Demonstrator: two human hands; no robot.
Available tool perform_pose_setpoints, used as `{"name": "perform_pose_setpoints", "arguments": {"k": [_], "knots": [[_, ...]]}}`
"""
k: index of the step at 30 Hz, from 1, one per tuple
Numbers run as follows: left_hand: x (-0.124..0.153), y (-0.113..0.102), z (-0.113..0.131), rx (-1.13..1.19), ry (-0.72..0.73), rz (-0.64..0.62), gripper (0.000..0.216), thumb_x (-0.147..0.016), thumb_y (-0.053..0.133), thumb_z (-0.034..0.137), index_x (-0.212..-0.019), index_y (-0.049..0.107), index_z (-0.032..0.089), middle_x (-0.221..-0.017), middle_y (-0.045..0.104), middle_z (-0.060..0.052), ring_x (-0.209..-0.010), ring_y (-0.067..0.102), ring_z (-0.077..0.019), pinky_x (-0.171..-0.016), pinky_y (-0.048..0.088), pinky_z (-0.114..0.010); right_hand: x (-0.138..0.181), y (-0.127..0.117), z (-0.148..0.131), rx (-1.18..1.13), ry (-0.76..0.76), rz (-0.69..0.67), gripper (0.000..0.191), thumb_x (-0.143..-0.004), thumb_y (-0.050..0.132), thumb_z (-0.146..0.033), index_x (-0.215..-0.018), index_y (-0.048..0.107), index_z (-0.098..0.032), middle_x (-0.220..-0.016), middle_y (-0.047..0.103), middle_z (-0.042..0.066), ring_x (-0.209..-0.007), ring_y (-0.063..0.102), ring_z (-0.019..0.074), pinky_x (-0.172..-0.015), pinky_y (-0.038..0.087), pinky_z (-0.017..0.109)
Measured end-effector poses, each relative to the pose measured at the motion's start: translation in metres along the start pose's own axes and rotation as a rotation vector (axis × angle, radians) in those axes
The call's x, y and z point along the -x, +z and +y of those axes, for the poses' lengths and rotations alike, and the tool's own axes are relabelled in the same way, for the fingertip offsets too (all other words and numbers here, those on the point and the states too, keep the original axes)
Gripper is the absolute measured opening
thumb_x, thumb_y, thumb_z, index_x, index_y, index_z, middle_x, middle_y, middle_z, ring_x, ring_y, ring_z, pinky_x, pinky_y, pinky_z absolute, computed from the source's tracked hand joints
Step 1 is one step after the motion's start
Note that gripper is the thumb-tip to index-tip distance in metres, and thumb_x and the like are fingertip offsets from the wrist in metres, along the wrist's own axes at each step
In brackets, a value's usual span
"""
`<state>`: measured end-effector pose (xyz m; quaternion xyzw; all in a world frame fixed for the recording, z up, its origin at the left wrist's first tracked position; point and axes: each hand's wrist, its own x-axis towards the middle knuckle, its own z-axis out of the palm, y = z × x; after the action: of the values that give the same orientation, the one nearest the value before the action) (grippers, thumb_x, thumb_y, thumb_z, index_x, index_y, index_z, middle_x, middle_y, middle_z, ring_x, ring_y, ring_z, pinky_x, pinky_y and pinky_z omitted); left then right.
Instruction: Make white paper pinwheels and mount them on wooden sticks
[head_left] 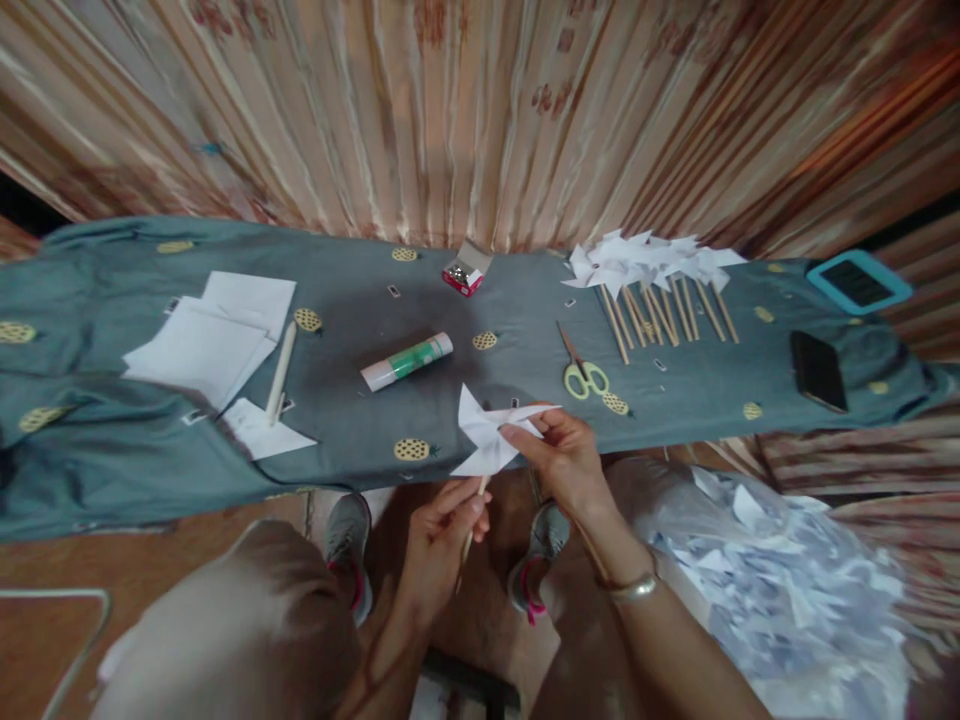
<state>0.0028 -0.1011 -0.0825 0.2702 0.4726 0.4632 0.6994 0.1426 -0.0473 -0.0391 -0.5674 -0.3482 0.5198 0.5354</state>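
Note:
A white paper pinwheel (pixel 484 440) on a thin wooden stick (pixel 466 548) is held just in front of the table's near edge. My left hand (pixel 444 530) is closed round the stick below the paper blades. With thumb and fingers, my right hand (pixel 566 455) pinches the pinwheel's right side near its centre. Beyond the pinwheel, a glue stick (pixel 407 361) with a green label lies on the cloth. Green-handled scissors (pixel 583 372) rest to the right of it. A small red box (pixel 465 270) stands open at the back, with small shiny pieces inside.
Finished pinwheels (pixel 652 262) on sticks lie at the back right. White paper sheets (pixel 202 345) and a pale rod (pixel 281 372) are at left. A phone (pixel 818 371) and a blue-framed device (pixel 859 281) sit far right. A clear bag (pixel 780 590) of paper scraps stands below right.

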Motion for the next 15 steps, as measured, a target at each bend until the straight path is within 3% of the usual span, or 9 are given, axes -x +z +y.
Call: {"name": "perform_pose_setpoints", "arguments": {"k": [6, 10, 15], "knots": [[0.005, 0.000, -0.005, 0.150, -0.131, 0.109, 0.034, -0.055, 0.083, 0.028, -0.086, 0.077, 0.016, -0.071, 0.068, -0.003, -0.052, 0.052, -0.0059, -0.050, 0.039, -0.019, -0.016, 0.005, 0.014, 0.109, 0.096, -0.096, 0.025, -0.049, 0.079, -0.031, -0.060, 0.060, -0.019, -0.065, 0.068, -0.003, -0.062, 0.059, 0.0133, -0.062, 0.048, 0.026], [0.010, 0.000, -0.005, 0.247, -0.178, 0.114, 0.040, -0.047, 0.087, 0.027, -0.083, 0.077, 0.014, -0.070, 0.069, -0.003, -0.052, 0.055, -0.0058, -0.053, 0.043, -0.019, -0.030, 0.007, 0.011, 0.495, 0.123, -0.213, 0.008, -0.058, 0.067, -0.022, -0.062, 0.061, -0.019, -0.067, 0.068, -0.003, -0.062, 0.059, 0.0115, -0.062, 0.047, 0.023], [0.014, 0.002, -0.003, 0.314, -0.214, 0.103, 0.038, -0.046, 0.087, 0.020, -0.081, 0.075, 0.012, -0.071, 0.069, -0.003, -0.053, 0.057, -0.0058, -0.058, 0.047, -0.020, -0.046, 0.010, -0.002, 0.704, 0.147, -0.249, 0.010, -0.052, 0.070, -0.012, -0.053, 0.062, -0.017, -0.049, 0.056, -0.007, -0.049, 0.047, 0.0082, -0.049, 0.035, 0.020]]}}
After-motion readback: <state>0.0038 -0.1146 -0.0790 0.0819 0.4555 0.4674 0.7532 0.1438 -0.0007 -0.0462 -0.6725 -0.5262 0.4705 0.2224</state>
